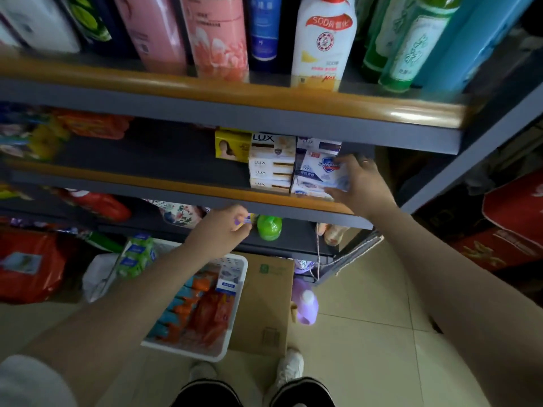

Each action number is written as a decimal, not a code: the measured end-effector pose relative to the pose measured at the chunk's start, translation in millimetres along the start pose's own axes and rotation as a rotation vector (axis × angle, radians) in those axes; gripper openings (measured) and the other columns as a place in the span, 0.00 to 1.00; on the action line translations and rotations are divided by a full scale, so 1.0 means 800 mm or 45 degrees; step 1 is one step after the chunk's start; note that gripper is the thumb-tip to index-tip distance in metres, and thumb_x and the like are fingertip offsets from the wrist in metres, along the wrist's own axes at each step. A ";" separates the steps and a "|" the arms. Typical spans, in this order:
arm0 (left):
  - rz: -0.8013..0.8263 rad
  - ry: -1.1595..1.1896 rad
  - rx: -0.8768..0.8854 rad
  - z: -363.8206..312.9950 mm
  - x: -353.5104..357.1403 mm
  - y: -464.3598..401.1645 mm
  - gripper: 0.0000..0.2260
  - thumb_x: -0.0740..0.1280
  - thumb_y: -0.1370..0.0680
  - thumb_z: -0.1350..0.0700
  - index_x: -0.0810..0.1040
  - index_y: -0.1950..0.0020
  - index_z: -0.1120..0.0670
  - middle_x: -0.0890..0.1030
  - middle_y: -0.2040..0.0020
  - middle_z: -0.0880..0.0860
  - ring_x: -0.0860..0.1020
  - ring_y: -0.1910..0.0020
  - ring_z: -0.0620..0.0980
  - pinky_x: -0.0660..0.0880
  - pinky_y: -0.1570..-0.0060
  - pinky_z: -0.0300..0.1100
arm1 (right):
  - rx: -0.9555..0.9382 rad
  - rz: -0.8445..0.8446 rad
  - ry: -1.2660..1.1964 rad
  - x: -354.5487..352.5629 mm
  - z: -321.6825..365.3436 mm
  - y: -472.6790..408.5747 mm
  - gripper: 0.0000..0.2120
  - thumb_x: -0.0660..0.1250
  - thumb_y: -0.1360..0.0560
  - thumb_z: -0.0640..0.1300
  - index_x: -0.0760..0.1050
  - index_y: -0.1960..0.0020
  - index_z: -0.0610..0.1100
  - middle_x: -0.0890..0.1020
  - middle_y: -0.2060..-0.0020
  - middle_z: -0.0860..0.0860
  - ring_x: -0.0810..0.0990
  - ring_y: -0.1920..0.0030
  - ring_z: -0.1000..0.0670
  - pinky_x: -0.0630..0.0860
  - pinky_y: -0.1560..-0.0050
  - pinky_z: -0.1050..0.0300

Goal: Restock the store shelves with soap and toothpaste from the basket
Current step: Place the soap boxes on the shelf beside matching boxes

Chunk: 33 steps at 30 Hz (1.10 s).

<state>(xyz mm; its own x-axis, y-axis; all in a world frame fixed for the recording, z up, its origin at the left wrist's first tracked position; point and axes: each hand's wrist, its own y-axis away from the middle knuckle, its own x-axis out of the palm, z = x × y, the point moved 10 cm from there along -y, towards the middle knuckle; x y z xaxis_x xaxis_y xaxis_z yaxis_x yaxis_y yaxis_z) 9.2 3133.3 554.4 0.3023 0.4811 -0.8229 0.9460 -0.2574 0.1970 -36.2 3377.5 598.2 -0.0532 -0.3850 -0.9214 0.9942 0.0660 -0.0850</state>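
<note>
Well left of both hands, red and orange packs (97, 124) lie blurred at the far end of the middle shelf (182, 186), and a red bag (29, 265) sits low on the floor side. Just left of the left forearm, a pack of green-wrapped items (136, 255) leans against the lower shelving.

The left hand (223, 227) is raised in front of the lower shelf, its fingers curled round a small purple-and-white packet (245, 221) pinched at the fingertips; what the packet is cannot be read. Directly below that hand and forearm stands the white basket (232, 265) on the floor, holding blue-and-orange toothpaste boxes (179, 306), an orange-red pack (214, 315) and a white-and-blue box (227, 284). The basket rests partly over a cardboard box (267, 301). Just right of the left fingertips is a green bottle cap (269, 227) on the lower shelf.

Between the hands and higher, a stack of LUX soap boxes (271, 171) stands on the middle shelf, with a yellow box (232, 145) touching its left side.

The right hand (361, 183) reaches to the shelf's right end, thumb below and fingers above a white-and-blue Safeguard soap bar (326, 171), gripping it tilted atop more Safeguard bars (308, 189) stacked just beside the LUX boxes.

Below the right wrist, a purple bottle (305, 301) stands on the tiled floor (367, 333).
</note>
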 end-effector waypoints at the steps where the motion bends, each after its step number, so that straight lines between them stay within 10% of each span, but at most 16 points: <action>1: 0.001 -0.045 -0.009 0.011 0.004 0.003 0.11 0.62 0.23 0.53 0.75 0.44 0.56 0.80 0.45 0.55 0.78 0.49 0.53 0.75 0.51 0.46 | 0.018 0.038 -0.033 0.008 -0.003 -0.008 0.29 0.72 0.31 0.47 0.66 0.34 0.43 0.72 0.38 0.40 0.67 0.37 0.38 0.70 0.42 0.45; 9: 0.103 -0.130 -0.234 0.113 0.054 0.036 0.12 0.62 0.23 0.53 0.74 0.42 0.55 0.81 0.46 0.53 0.79 0.51 0.50 0.71 0.58 0.39 | 0.082 -0.240 0.286 0.009 0.026 -0.016 0.19 0.62 0.24 0.46 0.68 0.36 0.38 0.69 0.36 0.36 0.67 0.37 0.34 0.68 0.43 0.39; 12: 0.219 -0.234 -0.316 0.157 0.081 0.060 0.13 0.61 0.22 0.52 0.72 0.39 0.55 0.80 0.45 0.54 0.79 0.52 0.51 0.76 0.55 0.44 | -0.230 -0.359 0.229 0.027 0.098 0.034 0.14 0.67 0.29 0.39 0.74 0.45 0.35 0.77 0.47 0.35 0.76 0.48 0.35 0.75 0.54 0.45; 19: 0.411 -0.526 -0.404 0.281 0.148 0.111 0.20 0.59 0.22 0.50 0.63 0.32 0.56 0.71 0.36 0.55 0.75 0.42 0.53 0.77 0.53 0.46 | -0.345 0.725 0.194 0.323 0.183 0.137 0.17 0.57 0.23 0.45 0.66 0.35 0.44 0.72 0.39 0.44 0.72 0.39 0.43 0.71 0.53 0.51; 29: 0.199 -0.628 -0.029 0.325 0.180 0.047 0.23 0.61 0.23 0.47 0.62 0.33 0.56 0.69 0.36 0.55 0.70 0.37 0.56 0.74 0.50 0.48 | -0.235 0.793 0.648 0.528 0.178 0.120 0.20 0.53 0.22 0.39 0.59 0.31 0.40 0.75 0.41 0.42 0.76 0.42 0.40 0.74 0.50 0.47; 33: 0.246 -0.657 0.085 0.319 0.210 0.030 0.28 0.62 0.25 0.43 0.61 0.31 0.58 0.70 0.37 0.58 0.71 0.39 0.59 0.73 0.48 0.51 | -0.233 0.765 0.574 0.510 0.175 0.110 0.25 0.68 0.29 0.44 0.63 0.36 0.41 0.78 0.45 0.43 0.78 0.45 0.40 0.74 0.50 0.48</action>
<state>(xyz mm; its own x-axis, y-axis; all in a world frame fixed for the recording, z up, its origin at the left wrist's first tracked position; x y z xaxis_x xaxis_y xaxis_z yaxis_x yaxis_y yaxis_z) 53.1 2994.2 284.6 0.3574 -0.0491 -0.9326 0.8644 -0.3607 0.3503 42.4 3096.8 267.7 0.4187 0.1747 -0.8911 0.8350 0.3116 0.4535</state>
